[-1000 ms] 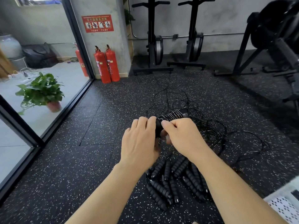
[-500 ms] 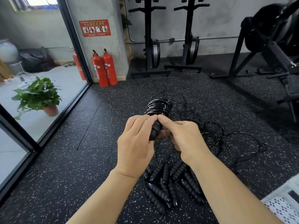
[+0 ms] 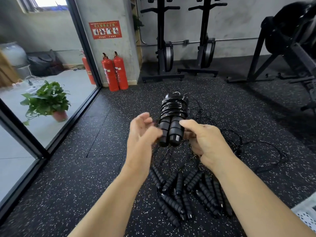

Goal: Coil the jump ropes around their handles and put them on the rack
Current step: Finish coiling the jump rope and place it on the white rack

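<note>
Now, right hand (image 3: 205, 139): curled round the lower ends of two black handles (image 3: 171, 134), thumb laid across the right-hand one, fingers tucked behind.
Left hand (image 3: 142, 134): spread and loose, gripping nothing, motion-blurred; its palm edge sits right against the left-hand handle, though I cannot tell whether it truly touches.
Coiled jump rope (image 3: 173, 108): held up off the floor between the two hands, handles side by side and pointing away from the person, shiny black cord wound in tight turns around their upper half.
Handle pile (image 3: 188, 190): a heap of ribbed black handles lying on the floor directly below the hands, between the forearms.
Loose cords (image 3: 266, 151): thin black rope in tangled loops, spreading from the pile out to the right.
Floor (image 3: 85, 177): black rubber tiles with white speckles.
White basket (image 3: 306, 216): a perforated corner at the lower right edge.
Fire extinguishers (image 3: 115, 72): two red ones upright against the concrete pillar, under a red sign (image 3: 105, 29).
Potted plant (image 3: 47, 100): green leaves in a pinkish pot, beyond the glass on the left.
Gym machines (image 3: 164, 48): black upright frames along the back wall.
</note>
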Action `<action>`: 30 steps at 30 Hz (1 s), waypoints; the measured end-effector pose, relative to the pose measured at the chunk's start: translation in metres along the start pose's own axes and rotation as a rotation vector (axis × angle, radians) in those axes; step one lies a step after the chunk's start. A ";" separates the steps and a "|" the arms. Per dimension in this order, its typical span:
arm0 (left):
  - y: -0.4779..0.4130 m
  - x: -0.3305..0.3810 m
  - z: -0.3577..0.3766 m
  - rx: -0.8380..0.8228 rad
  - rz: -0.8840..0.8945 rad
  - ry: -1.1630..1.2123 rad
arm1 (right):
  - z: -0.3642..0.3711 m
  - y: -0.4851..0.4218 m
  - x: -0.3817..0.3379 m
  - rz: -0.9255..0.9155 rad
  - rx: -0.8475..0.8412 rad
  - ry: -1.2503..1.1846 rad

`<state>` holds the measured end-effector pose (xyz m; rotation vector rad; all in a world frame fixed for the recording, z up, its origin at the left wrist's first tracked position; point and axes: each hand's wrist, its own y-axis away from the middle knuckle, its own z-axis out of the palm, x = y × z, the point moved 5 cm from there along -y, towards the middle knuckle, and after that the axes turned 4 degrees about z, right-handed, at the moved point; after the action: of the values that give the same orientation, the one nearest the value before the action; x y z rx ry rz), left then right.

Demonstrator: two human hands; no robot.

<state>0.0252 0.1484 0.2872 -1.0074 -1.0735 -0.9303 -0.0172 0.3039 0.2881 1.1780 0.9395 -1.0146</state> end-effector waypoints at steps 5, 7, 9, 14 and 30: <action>0.007 -0.008 0.015 -0.232 -0.429 0.307 | 0.008 0.006 0.000 -0.046 -0.124 0.099; 0.005 -0.007 0.012 -0.198 -0.376 0.307 | 0.008 0.005 0.001 -0.040 -0.145 0.159; 0.003 -0.008 0.006 -0.156 -0.322 0.226 | 0.009 0.006 0.001 -0.055 -0.187 0.262; -0.002 -0.009 -0.005 -0.022 -0.162 -0.067 | 0.012 0.011 -0.002 -0.270 -0.213 0.635; -0.004 0.003 -0.008 -0.002 0.100 -0.676 | 0.045 0.037 -0.004 -0.881 -0.033 0.996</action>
<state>0.0244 0.1396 0.2892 -1.4117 -1.5575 -0.5071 0.0197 0.2638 0.3088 1.2535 2.3937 -1.0362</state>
